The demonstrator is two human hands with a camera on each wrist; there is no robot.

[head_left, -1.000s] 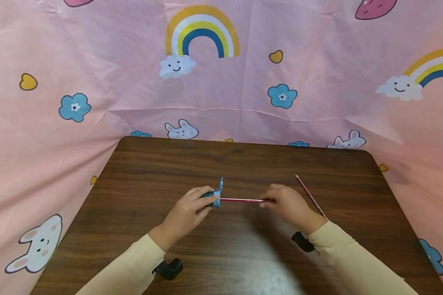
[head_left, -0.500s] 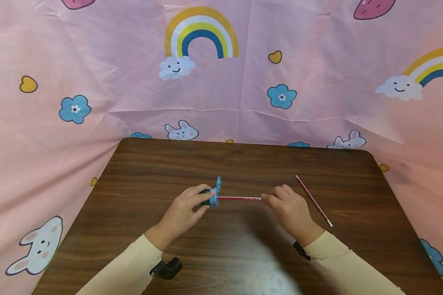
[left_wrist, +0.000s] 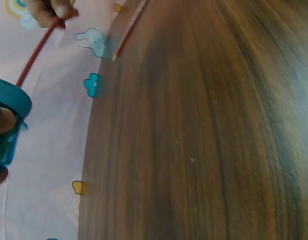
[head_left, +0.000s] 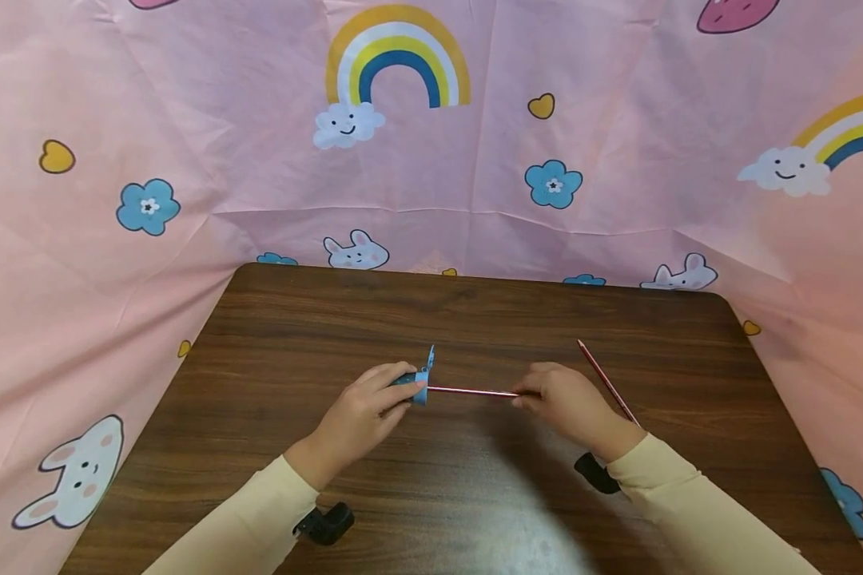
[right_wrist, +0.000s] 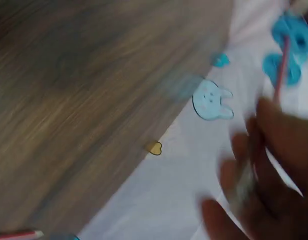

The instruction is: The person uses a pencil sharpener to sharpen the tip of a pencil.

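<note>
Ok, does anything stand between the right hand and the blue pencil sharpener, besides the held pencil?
Nothing visible does: the red pencil runs from the right hand to the blue pencil sharpener. The open lid stands to the pencil's far side, and the second pencil lies beyond that hand.

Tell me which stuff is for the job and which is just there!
For the job, it seems:
blue container, lid open, in the left grip
red pencil, one end at the container's mouth, in the right grip

Just there:
second pencil, on the table
patterned cloth, behind
</note>
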